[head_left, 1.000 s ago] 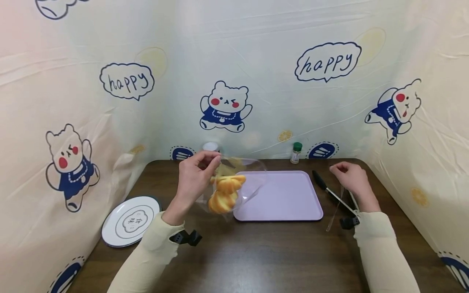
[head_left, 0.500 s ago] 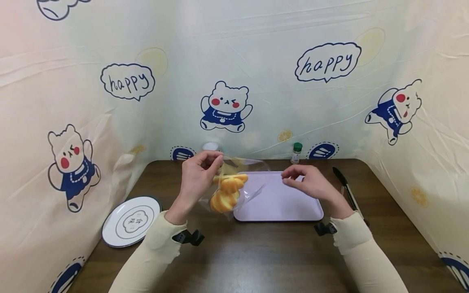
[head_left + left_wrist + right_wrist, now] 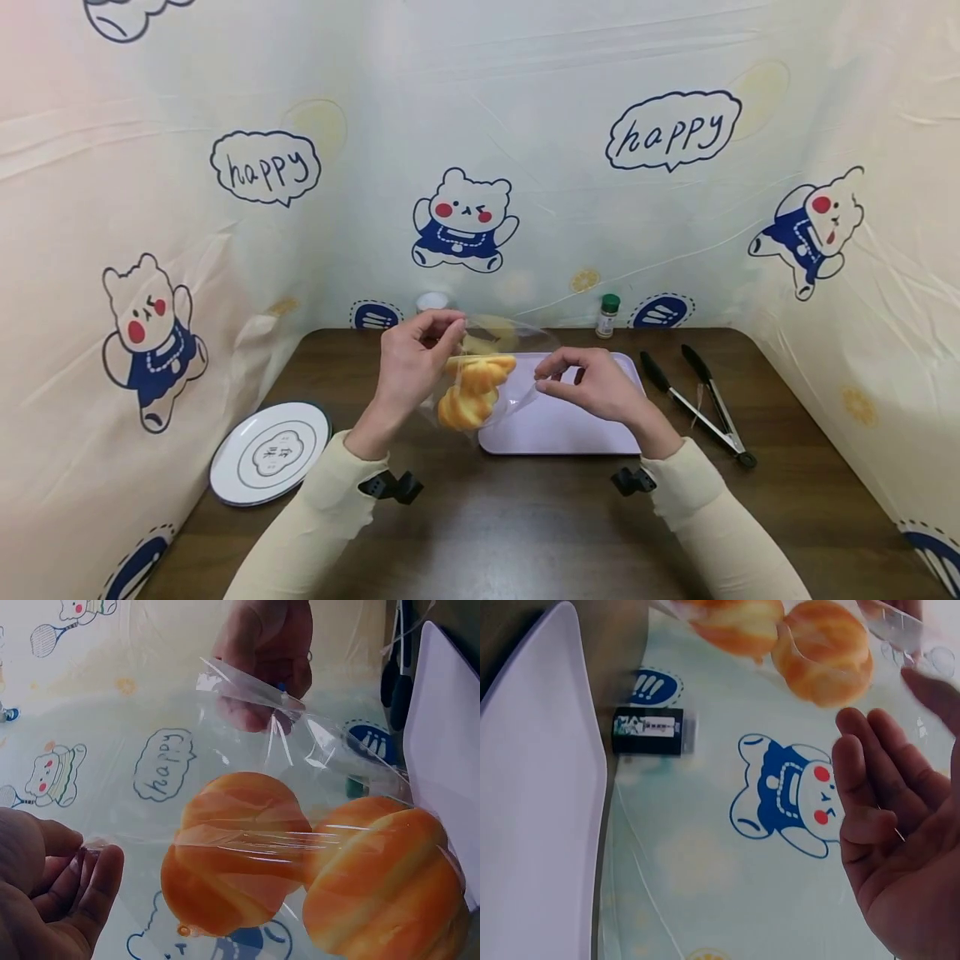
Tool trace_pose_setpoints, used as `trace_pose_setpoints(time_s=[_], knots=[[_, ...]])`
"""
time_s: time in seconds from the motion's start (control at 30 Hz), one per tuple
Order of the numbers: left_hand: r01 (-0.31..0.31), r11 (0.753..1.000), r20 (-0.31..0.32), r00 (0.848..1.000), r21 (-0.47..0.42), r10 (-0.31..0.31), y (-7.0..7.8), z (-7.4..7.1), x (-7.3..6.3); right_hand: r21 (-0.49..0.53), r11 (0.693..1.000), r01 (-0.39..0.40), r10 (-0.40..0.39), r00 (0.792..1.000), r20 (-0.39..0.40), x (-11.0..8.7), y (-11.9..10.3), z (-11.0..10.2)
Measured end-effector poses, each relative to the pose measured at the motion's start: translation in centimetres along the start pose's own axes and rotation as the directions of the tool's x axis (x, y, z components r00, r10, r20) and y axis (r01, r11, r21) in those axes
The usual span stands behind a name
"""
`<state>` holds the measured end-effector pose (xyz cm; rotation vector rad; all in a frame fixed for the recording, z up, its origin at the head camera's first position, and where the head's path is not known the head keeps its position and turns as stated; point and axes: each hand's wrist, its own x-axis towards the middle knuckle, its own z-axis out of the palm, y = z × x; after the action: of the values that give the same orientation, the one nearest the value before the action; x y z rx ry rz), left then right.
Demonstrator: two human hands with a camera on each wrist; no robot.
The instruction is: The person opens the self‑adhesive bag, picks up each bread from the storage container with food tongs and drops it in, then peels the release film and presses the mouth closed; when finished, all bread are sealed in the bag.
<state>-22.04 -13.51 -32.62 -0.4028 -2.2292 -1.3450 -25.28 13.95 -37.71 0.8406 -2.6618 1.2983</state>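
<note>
A clear plastic bag with two golden, ridged bread rolls hangs above the table, over the left end of a lilac tray. My left hand pinches the bag's upper left edge between thumb and fingers; the left wrist view shows the film stretched out from the fingertips. On the bag's other side is my right hand, fingertips right at the film. The right wrist view shows its thumb apart from the bent fingers, nothing held between them.
Black-tipped metal tongs lie spread right of the tray, a thin clear strip by their arms. A white plate sits at the left edge. A green-capped jar and a white-lidded container stand at the back, before a printed curtain.
My right hand has moved left from over the tongs to the bag's right side, leaving the tongs and the thin strip in view. My left hand with the bag has shifted slightly right.
</note>
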Motion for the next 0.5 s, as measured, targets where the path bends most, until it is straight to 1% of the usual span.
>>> trace_pose_setpoints(time_s=[0.13, 0.27, 0.37, 0.5], knots=[[0.007, 1.000, 0.022, 1.000, 0.009, -0.007, 0.0, -0.1, -0.1, 0.009, 1.000, -0.001, 0.002, 0.999, -0.054, 0.2, -0.2, 0.3], [0.001, 1.000, 0.046, 0.999, 0.009, -0.001, 0.0, -0.2, -0.1, 0.030, 0.999, -0.025, 0.029, 0.992, -0.122, 0.3, -0.4, 0.0], [0.001, 1.000, 0.048, 0.999, 0.023, -0.002, -0.1, -0.4, -0.1, 0.062, 0.997, -0.038, 0.048, 0.985, -0.163, 0.3, -0.4, -0.4], [0.029, 0.999, 0.059, 0.998, 0.040, -0.031, -0.2, -0.9, 0.0, 0.119, 0.993, -0.026, 0.050, 0.979, -0.198, 0.4, -0.4, -0.9]])
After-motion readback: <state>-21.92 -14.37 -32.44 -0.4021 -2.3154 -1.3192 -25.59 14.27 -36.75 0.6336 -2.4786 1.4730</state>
